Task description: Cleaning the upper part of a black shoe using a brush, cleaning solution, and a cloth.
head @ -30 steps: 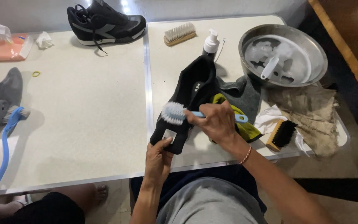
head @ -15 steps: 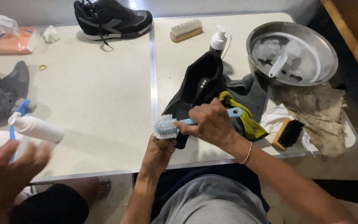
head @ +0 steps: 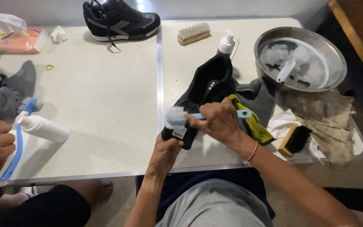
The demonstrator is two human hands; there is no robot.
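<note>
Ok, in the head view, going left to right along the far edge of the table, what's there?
Tissue pack → crumpled tissue → black sneaker → wooden brush → white pump bottle → metal basin.

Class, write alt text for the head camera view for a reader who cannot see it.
A person's right hand holds a light blue plastic brush with white bristles against a black fabric shoe upper, gripped at its near end by the left hand on a pale table. Nearby stand a metal bowl of soapy water and a black sneaker.
</note>
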